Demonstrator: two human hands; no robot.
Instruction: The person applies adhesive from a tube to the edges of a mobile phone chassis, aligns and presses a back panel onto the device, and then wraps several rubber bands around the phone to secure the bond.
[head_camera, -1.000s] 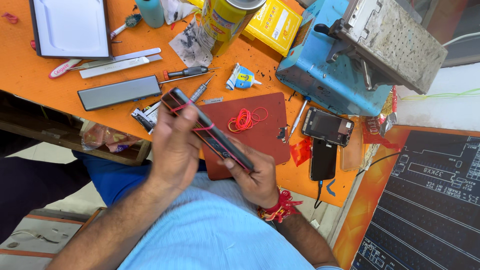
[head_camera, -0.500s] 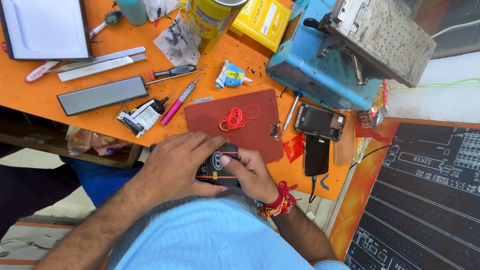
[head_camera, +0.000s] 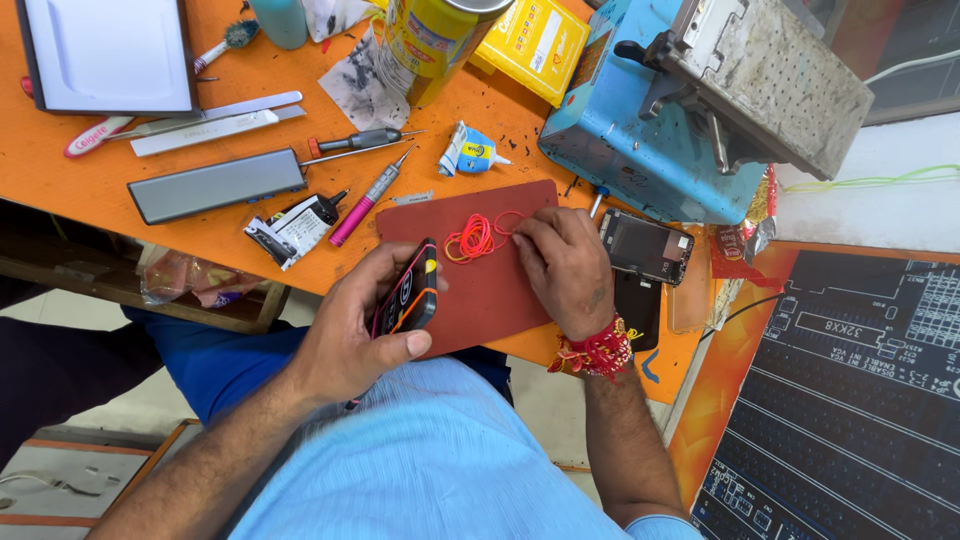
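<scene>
While left hand (head_camera: 350, 330) grips phone (head_camera: 408, 291), right hand (head_camera: 562, 268) seemingly pinches red bands (head_camera: 472, 238).

We see bare mat (head_camera: 490, 300) below the rubber bands (head_camera: 472, 238), open for a hand. Right of the bands, the right hand (head_camera: 565, 268) and blue machine (head_camera: 640, 150) block; above them, a glue tube (head_camera: 470, 152) crowds the way.

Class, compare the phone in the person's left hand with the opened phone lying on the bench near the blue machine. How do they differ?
The held phone is gripped on edge by the left hand and bound with red bands; the opened phone lies flat on the orange bench, untouched and unbound. The held phone's edge looks orange-red, while the opened phone shows a dark, bare interior. Both are dark, rectangular handsets.
</scene>
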